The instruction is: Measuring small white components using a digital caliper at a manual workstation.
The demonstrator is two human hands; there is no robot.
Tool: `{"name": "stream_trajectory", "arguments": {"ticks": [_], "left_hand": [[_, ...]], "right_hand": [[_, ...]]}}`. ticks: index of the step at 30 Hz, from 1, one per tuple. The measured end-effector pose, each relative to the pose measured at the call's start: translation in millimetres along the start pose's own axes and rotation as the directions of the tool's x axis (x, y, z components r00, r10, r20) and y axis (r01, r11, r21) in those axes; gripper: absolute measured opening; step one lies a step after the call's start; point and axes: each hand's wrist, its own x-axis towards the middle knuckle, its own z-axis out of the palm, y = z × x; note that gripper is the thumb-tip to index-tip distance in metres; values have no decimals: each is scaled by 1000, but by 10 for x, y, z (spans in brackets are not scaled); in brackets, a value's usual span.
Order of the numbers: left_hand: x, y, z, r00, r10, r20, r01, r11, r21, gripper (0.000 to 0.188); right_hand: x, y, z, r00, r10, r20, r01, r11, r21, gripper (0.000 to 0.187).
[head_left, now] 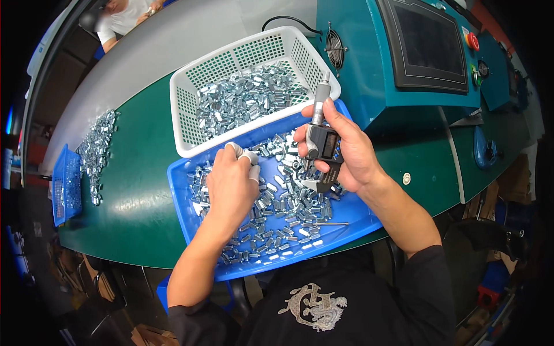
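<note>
My right hand (359, 153) is wrapped round a digital micrometer (323, 143), its thimble pointing up and away and its frame hanging low over the parts. My left hand (231, 184), with white covers on some fingertips, reaches over the blue tray (360, 218). Its fingers are bent together, and whatever they pinch is hidden behind the hand. Spread across the tray are many small shiny hexagonal metal sleeves (293, 200). A thin metal rod (332, 224) lies at the tray's near right. No part sits visibly between the micrometer's jaws.
Behind the tray, a white perforated basket (183, 124) holds more metal sleeves. Far left, another pile (98, 150) lies beside a small blue basket (64, 193). A teal machine (358, 63) with a screen stands back right. Another person (124, 20) is at the upper left.
</note>
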Motion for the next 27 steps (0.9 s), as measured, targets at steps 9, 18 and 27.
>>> {"name": "stream_trajectory", "arguments": {"ticks": [9,18,27], "left_hand": [[-57,-14,23,978,-35,204,17,996,89,18],[43,100,-46,920,-258,295,390,681,-620,14],[-32,241,-100,875,-126,468,485,197,-852,20]], "right_hand": [[-11,0,3,1000,2,13,-2,1000,1,41],[-1,25,-20,1000,-4,-2,4,1000,-12,42],[43,61,-65,997,7,74,-11,999,46,47]]}}
